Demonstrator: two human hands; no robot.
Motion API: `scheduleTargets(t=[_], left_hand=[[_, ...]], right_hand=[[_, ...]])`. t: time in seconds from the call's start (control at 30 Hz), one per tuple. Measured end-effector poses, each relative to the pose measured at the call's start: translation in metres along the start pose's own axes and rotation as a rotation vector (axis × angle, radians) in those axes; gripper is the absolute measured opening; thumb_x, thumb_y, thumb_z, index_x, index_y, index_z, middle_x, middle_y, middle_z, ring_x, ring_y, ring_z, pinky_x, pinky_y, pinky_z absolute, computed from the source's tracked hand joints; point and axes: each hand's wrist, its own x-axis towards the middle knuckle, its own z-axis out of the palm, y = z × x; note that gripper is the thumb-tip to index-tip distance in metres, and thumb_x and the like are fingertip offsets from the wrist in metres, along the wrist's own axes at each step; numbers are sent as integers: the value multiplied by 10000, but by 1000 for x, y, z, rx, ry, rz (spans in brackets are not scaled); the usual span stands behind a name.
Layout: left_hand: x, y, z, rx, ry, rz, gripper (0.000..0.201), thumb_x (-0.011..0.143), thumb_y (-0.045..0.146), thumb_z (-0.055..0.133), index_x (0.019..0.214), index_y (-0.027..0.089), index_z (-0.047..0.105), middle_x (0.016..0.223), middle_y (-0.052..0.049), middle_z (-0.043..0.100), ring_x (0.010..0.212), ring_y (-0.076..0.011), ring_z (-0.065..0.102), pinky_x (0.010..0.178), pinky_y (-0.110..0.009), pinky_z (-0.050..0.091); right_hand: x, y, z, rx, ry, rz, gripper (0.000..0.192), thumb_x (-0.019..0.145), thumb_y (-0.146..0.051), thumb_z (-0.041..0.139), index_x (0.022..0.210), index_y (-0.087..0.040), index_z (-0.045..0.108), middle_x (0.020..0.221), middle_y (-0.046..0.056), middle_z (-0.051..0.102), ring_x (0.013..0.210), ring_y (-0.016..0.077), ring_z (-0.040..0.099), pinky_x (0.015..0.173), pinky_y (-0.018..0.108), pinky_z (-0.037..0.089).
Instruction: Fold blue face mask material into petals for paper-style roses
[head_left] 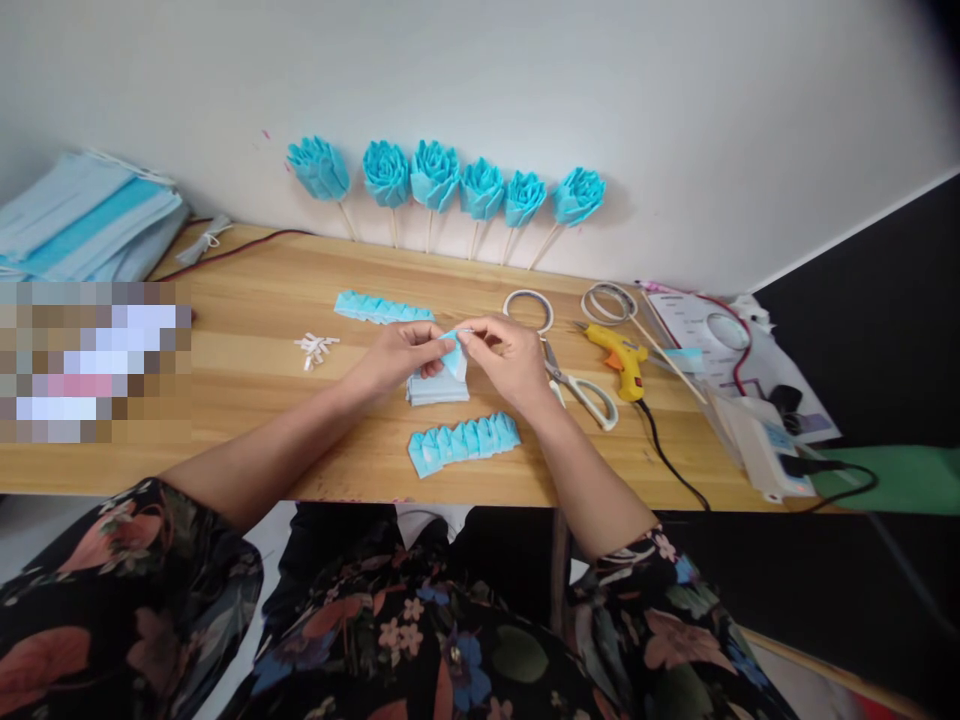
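Observation:
My left hand [401,353] and my right hand [504,356] meet over the middle of the wooden table [247,400]. Together they pinch a small folded piece of light blue fabric [454,355] between their fingertips. Under it lies a small stack of cut blue pieces [437,390]. A row of folded blue petals [463,441] lies nearer the front edge. A second petal row [381,308] lies behind my left hand.
Several blue fabric roses on sticks [435,180] lean on the wall. Scissors [585,392], a yellow glue gun [621,357], two tape rolls [528,305], a wooden skewer [670,361] and a power strip [765,455] sit right. Face masks [82,215] are stacked far left; white scraps [315,347] lie nearby.

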Motion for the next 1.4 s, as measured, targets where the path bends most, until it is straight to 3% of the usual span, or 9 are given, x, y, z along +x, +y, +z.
scheduleTargets(t=[0.13,0.23,0.77,0.87,1.0,1.13,1.27,1.4], left_hand=[[3,-6,-3,-95,-4,12,295,741,361,803,641,158,614,542,17,597,498,-72,515,518,-206,408],[4,-7,-4,-123,-1,32,298,754,366,789,640,157,608,545,14,598,497,-73,512,513,-211,401],[0,2,-1,-114,-13,59,352,755,448,799,651,157,631,580,6,598,526,-79,513,542,-225,413],[0,2,-1,-127,23,39,301,727,391,821,680,159,635,570,13,601,515,-80,507,536,-227,411],[0,3,0,-132,65,30,268,715,346,823,687,165,628,561,22,598,514,-82,513,535,-227,410],[0,4,0,-87,78,43,272,726,365,804,681,167,623,569,20,600,515,-82,506,544,-231,416],[1,2,0,-44,73,61,285,724,389,801,689,169,624,570,23,599,511,-82,501,544,-233,421],[1,2,0,13,64,86,295,732,400,797,678,169,622,573,21,599,518,-81,499,549,-231,428]], right_hand=[[1,4,-2,-99,-6,-179,193,944,-298,591,979,-283,780,938,33,770,887,195,661,858,380,491],[2,6,-2,-139,-25,-232,233,956,-267,563,1017,-310,783,1003,33,777,940,208,669,891,408,489],[1,7,0,-148,-33,-197,300,971,-247,516,1050,-338,790,1050,21,774,1005,217,664,937,425,494],[1,5,2,-70,-20,-127,289,945,-228,538,1070,-326,780,1072,18,767,1017,206,659,967,419,492],[0,5,3,242,-25,161,289,941,-331,559,1171,-283,728,1048,32,745,947,172,661,826,340,551],[2,4,0,490,-125,385,389,895,-570,586,990,-221,729,884,36,701,817,151,640,641,259,527],[4,-1,-1,513,-197,416,472,818,-671,634,759,-202,639,746,14,633,712,133,597,591,251,488],[3,-2,1,486,-179,386,393,786,-584,714,755,-207,607,688,-24,590,631,106,534,589,250,454]])
